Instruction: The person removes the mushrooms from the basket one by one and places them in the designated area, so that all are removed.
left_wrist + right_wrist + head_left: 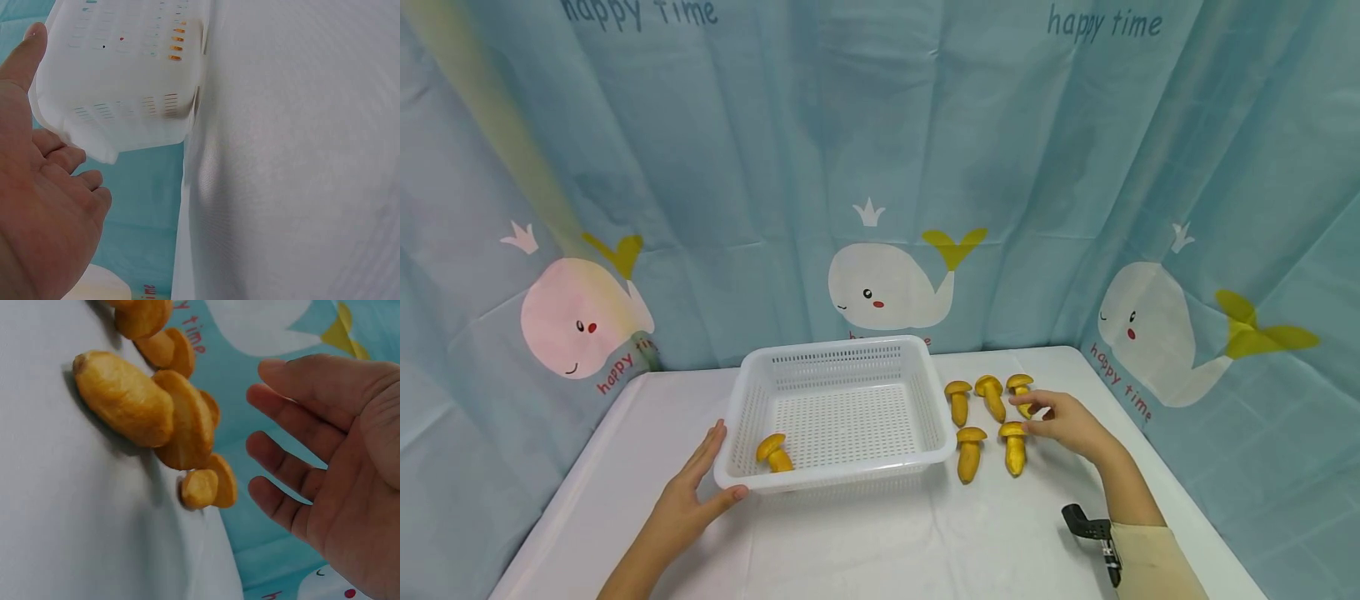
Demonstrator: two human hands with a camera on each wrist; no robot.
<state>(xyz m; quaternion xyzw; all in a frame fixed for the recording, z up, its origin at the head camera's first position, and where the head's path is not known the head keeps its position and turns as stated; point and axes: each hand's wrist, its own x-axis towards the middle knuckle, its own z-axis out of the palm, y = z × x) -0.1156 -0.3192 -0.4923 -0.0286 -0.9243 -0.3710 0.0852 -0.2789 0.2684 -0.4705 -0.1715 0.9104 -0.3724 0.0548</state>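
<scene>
A white perforated plastic basket stands on the table, with one yellow mushroom in its front left part. My left hand is at the basket's left front corner, thumb and fingers spread along the rim; in the left wrist view the fingertips lie close to the basket wall. Several yellow mushrooms lie in two rows right of the basket. Over the rightmost ones hovers my right hand, thumb beside the front right mushroom and fingers by the back right mushroom. The right wrist view shows a gap between fingers and mushrooms.
A white cloth covers the table. Blue curtains printed with whales hang behind and at both sides. A black device is strapped at the right sleeve's cuff.
</scene>
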